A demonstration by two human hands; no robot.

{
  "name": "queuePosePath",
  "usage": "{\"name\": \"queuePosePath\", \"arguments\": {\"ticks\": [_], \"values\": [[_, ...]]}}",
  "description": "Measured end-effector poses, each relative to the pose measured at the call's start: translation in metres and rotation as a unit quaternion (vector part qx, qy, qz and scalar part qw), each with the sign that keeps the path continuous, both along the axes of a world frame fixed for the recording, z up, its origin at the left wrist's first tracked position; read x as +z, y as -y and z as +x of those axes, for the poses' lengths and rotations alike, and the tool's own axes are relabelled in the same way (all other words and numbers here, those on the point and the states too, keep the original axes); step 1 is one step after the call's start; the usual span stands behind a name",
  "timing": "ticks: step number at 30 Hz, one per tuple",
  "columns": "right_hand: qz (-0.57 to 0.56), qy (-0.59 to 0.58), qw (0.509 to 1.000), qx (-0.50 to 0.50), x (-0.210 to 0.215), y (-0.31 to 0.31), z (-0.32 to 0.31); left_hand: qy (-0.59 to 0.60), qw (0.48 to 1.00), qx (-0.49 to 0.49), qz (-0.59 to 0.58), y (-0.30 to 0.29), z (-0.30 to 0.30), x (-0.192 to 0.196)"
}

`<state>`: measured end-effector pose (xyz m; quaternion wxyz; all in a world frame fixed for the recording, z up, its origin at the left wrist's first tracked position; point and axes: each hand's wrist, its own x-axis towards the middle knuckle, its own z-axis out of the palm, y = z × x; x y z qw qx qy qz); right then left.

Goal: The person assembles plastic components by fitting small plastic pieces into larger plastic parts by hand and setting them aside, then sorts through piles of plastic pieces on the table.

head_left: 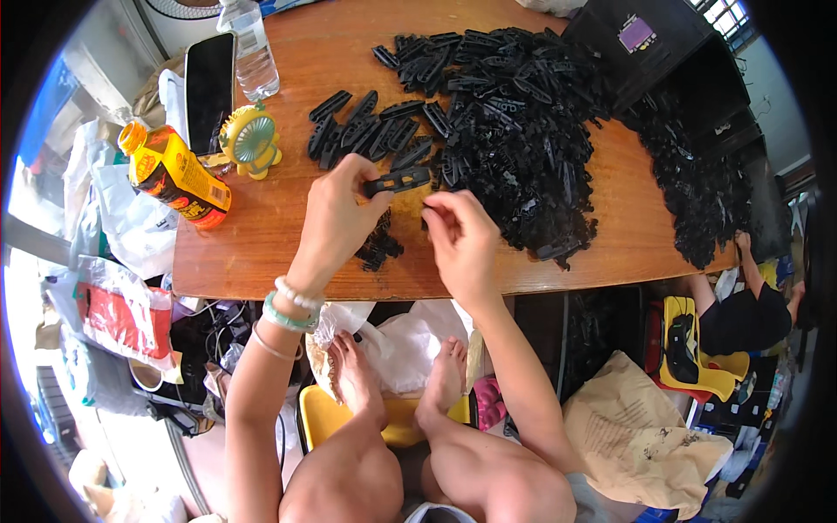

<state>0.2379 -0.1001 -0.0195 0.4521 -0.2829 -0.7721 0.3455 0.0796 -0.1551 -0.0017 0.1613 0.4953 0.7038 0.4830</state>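
Observation:
Between the thumb and fingers of my left hand [334, 213] is a long black plastic part with slots [403, 180], raised over the table's near edge. My right hand [462, 237] is closed in a pinch just right of the part's end, apart from it. Whatever its fingertips hold is too small to make out. Under my hands lies a small cluster of tiny black pieces [378, 246]. Beyond them, several similar long black parts [362, 126] are spread on the wooden table [261, 261]. A big heap of black parts [523, 166] fills the middle right.
At the left stand a yellow-labelled drink bottle [181, 177], a small yellow fan [251, 139], a phone [211, 91] and a clear bottle [250, 52]. Black bins [645, 44] and another heap [697, 183] are at right, where another person's hand [743, 241] touches the table edge.

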Motion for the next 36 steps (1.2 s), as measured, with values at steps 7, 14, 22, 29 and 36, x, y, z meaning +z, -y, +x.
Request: {"name": "queuePosePath", "arguments": {"ticks": [7,14,22,29,36], "values": [[-0.350,-0.182,0.910,0.130,0.015,0.027,0.027,0.222,0.973,-0.013,0.061,0.046,0.027,0.009],[-0.112,-0.118,0.984,0.079,0.020,0.034,0.045,0.204,0.975,-0.080,0.045,0.063,0.043,0.016],[-0.275,-0.181,0.944,-0.010,0.035,0.062,0.043,0.473,0.872,-0.123,0.033,0.080,0.071,0.019],[-0.239,-0.143,0.960,0.035,0.027,0.065,0.046,0.465,0.878,-0.116,-0.020,0.080,0.071,0.025],[-0.097,-0.079,0.992,0.006,0.024,0.064,0.048,0.452,0.887,-0.093,0.002,0.081,0.070,0.022]]}}
